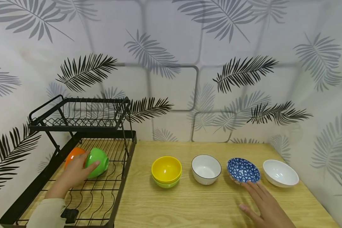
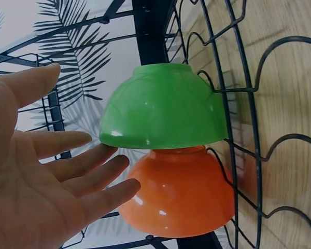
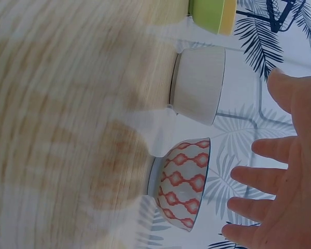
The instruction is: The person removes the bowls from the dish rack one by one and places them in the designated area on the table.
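Note:
In the dish rack, a green bowl (image 1: pixel 98 162) stands on its side next to an orange bowl (image 2: pixel 181 192). My left hand (image 1: pixel 79 171) is at these bowls; in the left wrist view its fingers are spread, with fingertips at the green bowl's rim and over the orange bowl. My right hand (image 1: pixel 262 205) reaches toward a patterned bowl (image 1: pixel 243 170), blue and white inside. Its outside, red-patterned on white, shows in the right wrist view (image 3: pixel 184 184). The right fingers are extended, near the rim; contact is hard to tell.
The black two-tier dish rack (image 1: pixel 124 186) stands at the left of the wooden table (image 1: pixel 182 209). A yellow bowl (image 1: pixel 166 169) is stacked in a light green bowl (image 1: pixel 166 184). A white dark-rimmed bowl (image 1: pixel 206 171) stands beside them, and a white bowl (image 1: pixel 280 173) at far right.

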A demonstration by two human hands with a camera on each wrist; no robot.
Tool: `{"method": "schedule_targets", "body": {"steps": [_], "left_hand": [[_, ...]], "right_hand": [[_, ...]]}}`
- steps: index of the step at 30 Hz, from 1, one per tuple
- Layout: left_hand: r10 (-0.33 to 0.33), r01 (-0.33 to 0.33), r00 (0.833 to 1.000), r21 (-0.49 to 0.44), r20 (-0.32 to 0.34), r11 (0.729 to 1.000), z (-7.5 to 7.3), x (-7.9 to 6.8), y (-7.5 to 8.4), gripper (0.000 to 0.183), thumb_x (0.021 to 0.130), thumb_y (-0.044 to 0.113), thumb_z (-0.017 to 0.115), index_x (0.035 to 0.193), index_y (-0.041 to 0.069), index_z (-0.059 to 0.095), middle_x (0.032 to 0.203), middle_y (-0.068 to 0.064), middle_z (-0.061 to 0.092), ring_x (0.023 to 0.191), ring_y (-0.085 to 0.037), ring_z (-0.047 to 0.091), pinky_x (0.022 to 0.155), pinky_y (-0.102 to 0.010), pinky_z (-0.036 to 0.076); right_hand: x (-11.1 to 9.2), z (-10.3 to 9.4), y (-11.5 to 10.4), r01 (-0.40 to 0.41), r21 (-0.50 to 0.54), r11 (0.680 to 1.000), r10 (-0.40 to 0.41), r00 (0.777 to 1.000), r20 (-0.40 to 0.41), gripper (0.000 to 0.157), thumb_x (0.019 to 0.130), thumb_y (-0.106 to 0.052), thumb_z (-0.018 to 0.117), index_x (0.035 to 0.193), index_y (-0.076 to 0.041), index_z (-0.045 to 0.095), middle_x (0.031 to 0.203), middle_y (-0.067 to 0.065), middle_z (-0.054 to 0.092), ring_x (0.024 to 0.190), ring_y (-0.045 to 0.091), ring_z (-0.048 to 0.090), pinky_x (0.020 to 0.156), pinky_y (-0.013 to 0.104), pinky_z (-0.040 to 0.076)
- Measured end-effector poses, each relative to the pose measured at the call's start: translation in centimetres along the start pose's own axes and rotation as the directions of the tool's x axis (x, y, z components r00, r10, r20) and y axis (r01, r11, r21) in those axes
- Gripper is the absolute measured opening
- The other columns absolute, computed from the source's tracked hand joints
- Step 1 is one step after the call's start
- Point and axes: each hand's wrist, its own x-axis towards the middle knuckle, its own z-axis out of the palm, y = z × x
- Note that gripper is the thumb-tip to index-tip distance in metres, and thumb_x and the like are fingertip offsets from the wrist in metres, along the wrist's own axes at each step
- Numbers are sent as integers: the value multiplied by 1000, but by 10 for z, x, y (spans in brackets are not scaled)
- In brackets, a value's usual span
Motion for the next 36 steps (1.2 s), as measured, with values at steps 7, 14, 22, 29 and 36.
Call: {"method": "schedule_targets", "body": {"steps": [7,14,22,29,36], "left_hand": [[-101,104,994,-77,39,992,2,1,-5,67,100,30,50,135,-24,30,125,-44,46,107,-54,53,84,-60,50],[-171,181,982,-152,76,972,6,0,-8,63,102,28,48,134,-23,32,127,-41,46,108,-51,53,85,-56,51],[-224,260,963,-304,148,916,13,2,-16,66,102,29,46,140,-20,24,133,-42,40,115,-50,50,88,-52,52],[-265,314,949,-408,172,857,15,0,-24,63,102,25,47,144,-16,22,137,-42,35,119,-51,46,85,-47,54],[-313,346,938,-432,148,833,17,-1,-25,55,102,20,46,140,-17,29,136,-38,39,120,-48,47,83,-42,55]], "right_hand": [[0,0,-3,-14,6,1000,14,1000,9,66,89,-35,67,145,-12,40,141,20,45,128,50,36,115,20,-6],[1,-4,-6,-58,60,997,54,997,58,67,90,-35,66,147,-18,37,143,20,43,130,53,32,102,69,28],[0,-5,-7,-72,62,995,67,994,85,67,89,-36,66,147,-15,38,144,22,41,131,53,31,98,71,30],[2,-3,-8,-52,54,997,49,996,69,68,87,-35,69,145,-13,40,143,22,43,129,53,33,96,70,33],[2,-3,-8,-47,53,997,44,997,68,68,87,-35,69,144,-11,42,142,22,44,129,53,34,95,70,33]]}}
